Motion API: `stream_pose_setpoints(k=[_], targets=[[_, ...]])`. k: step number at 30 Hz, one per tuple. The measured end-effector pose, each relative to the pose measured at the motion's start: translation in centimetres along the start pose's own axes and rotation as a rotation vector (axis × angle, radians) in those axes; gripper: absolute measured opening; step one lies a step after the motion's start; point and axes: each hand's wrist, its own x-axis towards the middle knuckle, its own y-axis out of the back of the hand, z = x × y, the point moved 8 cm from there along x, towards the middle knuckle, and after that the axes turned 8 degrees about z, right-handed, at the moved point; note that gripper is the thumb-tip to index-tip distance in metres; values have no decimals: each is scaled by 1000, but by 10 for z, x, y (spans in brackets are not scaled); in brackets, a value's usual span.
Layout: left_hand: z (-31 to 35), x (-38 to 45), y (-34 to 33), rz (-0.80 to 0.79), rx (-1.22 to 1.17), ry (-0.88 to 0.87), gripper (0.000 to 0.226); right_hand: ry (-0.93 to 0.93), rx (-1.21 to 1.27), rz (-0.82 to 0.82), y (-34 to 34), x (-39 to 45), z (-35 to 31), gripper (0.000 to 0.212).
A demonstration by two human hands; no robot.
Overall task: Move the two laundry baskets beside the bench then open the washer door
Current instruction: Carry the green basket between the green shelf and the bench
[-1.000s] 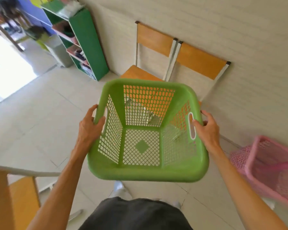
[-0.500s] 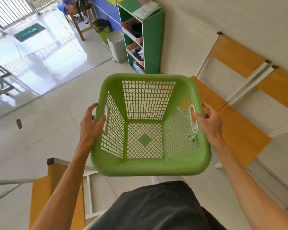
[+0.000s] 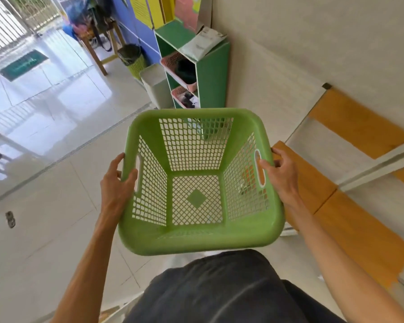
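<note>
The left hand [image 3: 117,180] hides part of the green basket [image 3: 196,238] rim, its fingers lost behind the outer wall by the handle slot. The right hand [image 3: 281,173] covers the opposite rim the same way, and its fingertips curl out of sight. Just right of that hand, the desk [image 3: 350,231] of orange seats runs off the right edge. Beyond both hands, the green shelf [image 3: 212,73] holds bins whose dark contents are too blurred to name. Both forearms leave the bottom edge.
</note>
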Motion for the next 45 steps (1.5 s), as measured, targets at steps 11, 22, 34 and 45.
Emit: stream_pose_setpoints(k=[11, 22, 34, 45], targets=[[94, 196, -140, -168, 3, -191, 57, -180, 54, 220, -33, 120, 1, 49], [160, 374, -337, -697, 108, -334, 66, -614, 47, 569, -116, 173, 21, 45], [115, 422, -537, -983, 317, -338, 81, -994, -99, 335, -195, 252, 151, 25], [16, 437, -702, -1100, 465, -264, 88, -1096, -50, 240, -263, 328, 306, 15]])
